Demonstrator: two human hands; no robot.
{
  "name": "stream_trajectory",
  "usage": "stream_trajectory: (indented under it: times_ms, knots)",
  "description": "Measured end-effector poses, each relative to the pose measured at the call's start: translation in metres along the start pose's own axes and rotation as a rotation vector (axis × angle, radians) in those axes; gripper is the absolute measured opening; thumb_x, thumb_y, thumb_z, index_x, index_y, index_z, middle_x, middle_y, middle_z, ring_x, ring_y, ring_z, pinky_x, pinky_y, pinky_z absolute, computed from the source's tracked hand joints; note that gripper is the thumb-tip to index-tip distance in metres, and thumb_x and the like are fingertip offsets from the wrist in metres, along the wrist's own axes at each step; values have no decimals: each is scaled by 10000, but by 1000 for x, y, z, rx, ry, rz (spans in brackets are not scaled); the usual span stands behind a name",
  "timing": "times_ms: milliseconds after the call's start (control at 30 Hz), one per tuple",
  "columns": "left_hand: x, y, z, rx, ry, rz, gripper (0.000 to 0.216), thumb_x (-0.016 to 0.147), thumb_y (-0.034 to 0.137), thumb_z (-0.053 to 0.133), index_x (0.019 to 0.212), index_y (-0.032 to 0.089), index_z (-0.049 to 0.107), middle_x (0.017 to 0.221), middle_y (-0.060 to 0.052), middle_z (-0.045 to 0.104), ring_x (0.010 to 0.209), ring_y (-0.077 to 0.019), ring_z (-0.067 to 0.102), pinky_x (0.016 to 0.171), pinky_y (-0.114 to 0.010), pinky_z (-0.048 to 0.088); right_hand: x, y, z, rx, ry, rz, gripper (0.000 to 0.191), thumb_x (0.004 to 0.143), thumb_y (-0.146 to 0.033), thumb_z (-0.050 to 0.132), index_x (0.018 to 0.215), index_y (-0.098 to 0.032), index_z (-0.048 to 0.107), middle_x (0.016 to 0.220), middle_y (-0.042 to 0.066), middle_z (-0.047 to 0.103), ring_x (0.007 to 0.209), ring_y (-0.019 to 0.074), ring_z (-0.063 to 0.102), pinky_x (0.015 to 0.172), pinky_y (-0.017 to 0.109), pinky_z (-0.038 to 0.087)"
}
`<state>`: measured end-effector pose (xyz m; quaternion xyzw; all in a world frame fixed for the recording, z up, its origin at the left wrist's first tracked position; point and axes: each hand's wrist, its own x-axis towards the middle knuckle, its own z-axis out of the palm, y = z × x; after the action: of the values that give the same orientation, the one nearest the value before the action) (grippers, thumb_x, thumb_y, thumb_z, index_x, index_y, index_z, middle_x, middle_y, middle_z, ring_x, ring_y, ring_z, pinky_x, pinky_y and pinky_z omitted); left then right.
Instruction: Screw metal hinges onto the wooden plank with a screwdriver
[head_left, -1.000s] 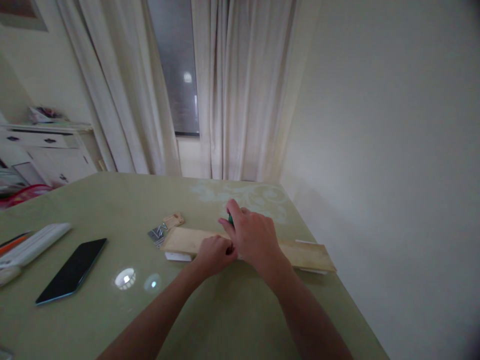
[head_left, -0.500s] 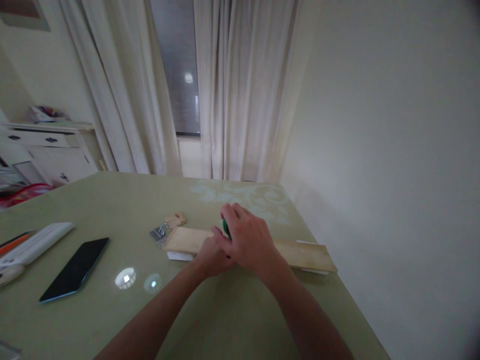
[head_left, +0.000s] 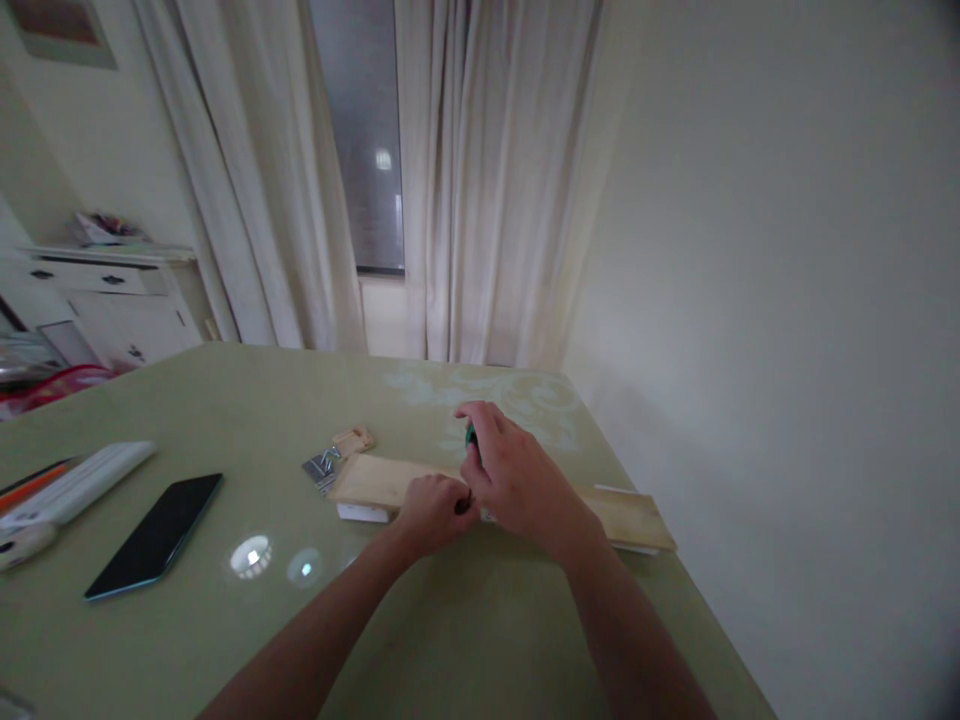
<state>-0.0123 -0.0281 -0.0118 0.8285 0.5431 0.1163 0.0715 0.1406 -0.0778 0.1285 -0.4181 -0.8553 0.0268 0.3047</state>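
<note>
A long pale wooden board [head_left: 375, 479] lies across the green table [head_left: 225, 400] on small white supports [head_left: 361, 513]. My right hand [head_left: 514, 475] is closed round a green-handled tool [head_left: 470, 435], held upright over the middle of the board; only the handle's top shows. My left hand [head_left: 433, 510] is curled tight at the board's near edge, right beside the tool's lower end. Its fingers pinch something small and dark that I cannot make out.
A small pile of metal screws [head_left: 320, 465] and a little wooden piece [head_left: 352, 440] lie just beyond the board's left end. A black phone [head_left: 156, 534] and a white keyboard [head_left: 75, 484] sit at left. The table's right edge and a wall are close.
My right hand has turned back and forth on the green handle and now sits slightly right of where it was. The left hand has stayed at the board's edge.
</note>
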Motion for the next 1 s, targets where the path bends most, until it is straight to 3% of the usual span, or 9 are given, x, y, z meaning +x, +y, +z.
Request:
stream_trajectory:
  times_ms: [133,267,400,467,633,767,833,1000]
  knots:
    - [-1,3,-3,12,-5,-2,300,909,443,584,943,198,753,957,-119,763,896,-290,730,759,-329,493,3,-5,3,-134,-26,62,269,982,-215,523,1250,-197,504,1189,111,683,1050,245,659,866,347,505]
    - [-3,5,-8,19,-25,9,280,914,409,573,901,187,743,933,-113,766,870,-290,732,765,-341,495,3,-11,4,-303,-111,183,221,1023,-362,556,1180,-210,529,987,86,723,838,250,690,688,325,460]
    - [-6,9,-13,22,-32,-12,259,910,367,581,968,167,734,949,-124,769,886,-288,727,770,-341,497,-1,-14,-2,-160,-121,10,184,969,-266,585,1148,-244,545,1126,54,671,886,193,678,723,289,451]
    - [-7,10,-14,21,-33,-14,256,912,353,580,988,160,729,962,-134,770,893,-291,724,771,-346,499,-1,-14,-5,-168,-92,-8,181,948,-297,611,1115,-243,568,1184,65,640,903,190,673,721,284,450]
    - [-4,10,-12,11,-37,4,272,935,385,559,910,172,726,906,-118,765,876,-294,726,794,-362,505,4,-15,-4,-336,-70,200,254,1059,-427,461,1081,-226,615,963,65,693,767,215,677,644,305,416]
    - [-5,10,-11,10,-20,-15,312,925,361,582,1114,142,697,1018,-147,759,946,-309,722,801,-361,507,2,-15,-4,-190,-78,17,210,1025,-314,526,1215,-242,583,1142,58,695,971,205,674,758,291,461]
    - [-6,11,-11,7,-14,-26,335,927,349,584,1167,134,675,1043,-152,756,953,-308,721,802,-362,507,1,-16,-4,-206,-61,0,241,1000,-313,557,1226,-233,582,1173,77,694,1055,224,655,802,300,466]
    - [-5,11,-11,0,-46,-13,283,941,396,555,862,178,716,884,-110,763,867,-292,731,789,-361,503,3,-16,-3,-403,-63,225,316,1070,-457,421,1110,-224,631,882,76,744,804,240,688,680,323,429]
